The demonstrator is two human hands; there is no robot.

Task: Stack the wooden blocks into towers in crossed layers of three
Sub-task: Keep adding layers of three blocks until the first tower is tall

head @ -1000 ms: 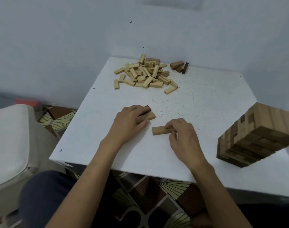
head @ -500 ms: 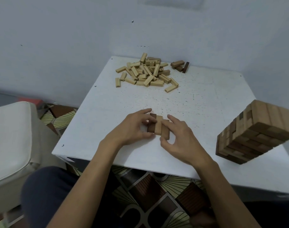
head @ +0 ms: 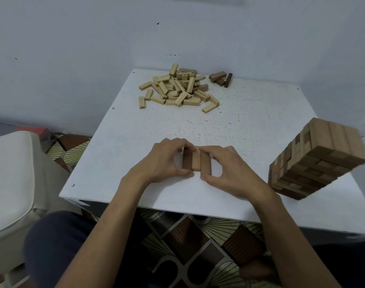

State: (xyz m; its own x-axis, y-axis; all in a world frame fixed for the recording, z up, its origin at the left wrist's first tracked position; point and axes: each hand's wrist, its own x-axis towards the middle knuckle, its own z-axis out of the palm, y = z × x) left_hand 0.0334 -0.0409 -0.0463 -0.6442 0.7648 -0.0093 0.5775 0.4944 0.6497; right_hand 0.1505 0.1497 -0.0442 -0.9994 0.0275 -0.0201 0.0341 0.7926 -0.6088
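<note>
Near the middle of the frame, just below centre, a row of three blocks lies flat on the white table, sides touching, long axes running up the frame. The left hand pinches the row's left side and the right hand its right, thumbs near, fingers far. The next layer should probably lie crosswise. Its supply, the pile of loose blocks, sits well apart at upper middle, about equally reachable, nothing between. A finished tower stands at the right edge, beside the right arm.
</note>
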